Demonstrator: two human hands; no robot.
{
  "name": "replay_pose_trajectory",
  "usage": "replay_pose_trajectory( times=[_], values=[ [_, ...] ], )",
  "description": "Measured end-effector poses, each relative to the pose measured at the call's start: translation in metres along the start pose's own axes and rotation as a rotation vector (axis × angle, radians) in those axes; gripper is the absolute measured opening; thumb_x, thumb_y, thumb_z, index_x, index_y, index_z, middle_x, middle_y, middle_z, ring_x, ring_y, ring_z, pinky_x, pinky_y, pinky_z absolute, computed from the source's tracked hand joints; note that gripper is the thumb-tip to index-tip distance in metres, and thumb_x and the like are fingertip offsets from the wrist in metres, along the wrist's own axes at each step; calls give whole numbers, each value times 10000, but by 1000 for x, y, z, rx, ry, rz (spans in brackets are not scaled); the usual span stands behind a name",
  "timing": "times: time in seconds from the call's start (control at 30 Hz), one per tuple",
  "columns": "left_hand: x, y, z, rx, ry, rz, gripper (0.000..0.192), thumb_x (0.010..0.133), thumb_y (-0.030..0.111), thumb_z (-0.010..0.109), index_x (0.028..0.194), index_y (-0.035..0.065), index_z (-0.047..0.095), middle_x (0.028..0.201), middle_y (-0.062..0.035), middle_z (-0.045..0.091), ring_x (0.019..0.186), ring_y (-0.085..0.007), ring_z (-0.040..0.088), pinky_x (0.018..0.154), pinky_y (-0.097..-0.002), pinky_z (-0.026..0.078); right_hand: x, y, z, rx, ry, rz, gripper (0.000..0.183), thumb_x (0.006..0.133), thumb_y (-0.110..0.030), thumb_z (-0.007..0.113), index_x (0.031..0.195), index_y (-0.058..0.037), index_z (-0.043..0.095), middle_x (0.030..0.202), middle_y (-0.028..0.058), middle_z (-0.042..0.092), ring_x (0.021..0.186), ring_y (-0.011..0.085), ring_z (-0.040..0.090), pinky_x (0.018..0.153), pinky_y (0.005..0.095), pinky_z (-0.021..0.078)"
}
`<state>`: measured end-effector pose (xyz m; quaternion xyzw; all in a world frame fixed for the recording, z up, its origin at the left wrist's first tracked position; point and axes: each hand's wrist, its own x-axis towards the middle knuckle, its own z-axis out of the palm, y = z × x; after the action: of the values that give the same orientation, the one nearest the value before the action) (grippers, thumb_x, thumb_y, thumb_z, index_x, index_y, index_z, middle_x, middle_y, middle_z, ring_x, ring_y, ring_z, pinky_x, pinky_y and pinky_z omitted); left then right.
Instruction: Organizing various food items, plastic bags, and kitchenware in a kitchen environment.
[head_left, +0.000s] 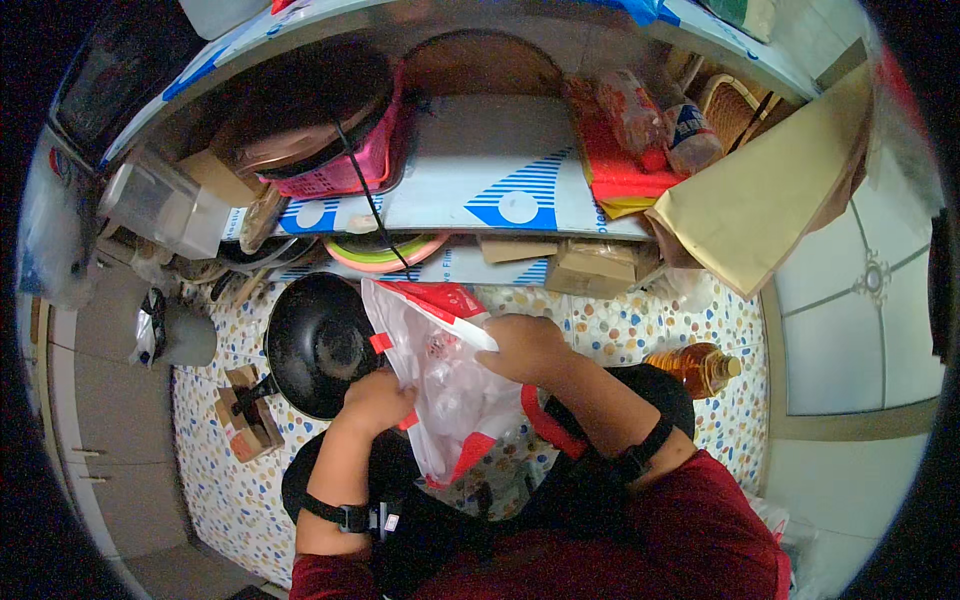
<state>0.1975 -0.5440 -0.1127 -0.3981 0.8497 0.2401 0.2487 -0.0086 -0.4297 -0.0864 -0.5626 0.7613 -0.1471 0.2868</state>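
Between my hands is a white and red plastic bag (480, 450), its mouth spread wide. My left hand (379, 401) grips the left edge of the bag, and my right hand (525, 349) pinches its upper right rim. Crumpled clear plastic (454, 390) shows inside the opening; what else lies within is hidden. Just left of the bag, a black wok (322, 349) rests on the pebble-patterned floor (615, 322), its handle pointing to the lower left, over a small cardboard box (247, 420).
A bottle of yellow oil (694, 370) is by my right knee. Left of the wok stands a grey bin (187, 337). Ahead, a low shelf (435, 187) holds a pink basket (337, 176), red packaging (615, 165) and a plastic bottle (690, 135). Cardboard boxes (596, 266) sit beneath it.
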Motion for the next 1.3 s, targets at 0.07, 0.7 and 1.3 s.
replay_pose_trajectory(
  times=[0.07, 0.7, 1.3],
  values=[
    [0, 1, 1, 2, -13, 24, 409, 782, 362, 483, 949, 7, 598, 968, -209, 587, 912, -355, 563, 811, -407, 440, 0, 0, 0, -3, 13, -19, 315, 729, -350, 555, 906, -92, 582, 875, 138, 598, 840, 292, 581, 723, 409, 456],
    [-3, -4, 10, -54, 107, 177, 422, 790, 362, 495, 943, -21, 583, 933, -242, 583, 880, -375, 565, 788, -430, 445, 4, -1, 2, -20, -15, -154, 303, 722, -338, 570, 872, -77, 601, 830, 145, 599, 774, 305, 589, 690, 416, 465],
    [-3, -9, 12, 52, 65, 182, 410, 793, 342, 479, 869, -39, 606, 950, -224, 578, 874, -360, 568, 779, -433, 445, 2, -4, 6, -144, -179, -313, 303, 724, -353, 577, 830, -72, 618, 769, 156, 596, 759, 323, 584, 683, 425, 456]
  ],
)
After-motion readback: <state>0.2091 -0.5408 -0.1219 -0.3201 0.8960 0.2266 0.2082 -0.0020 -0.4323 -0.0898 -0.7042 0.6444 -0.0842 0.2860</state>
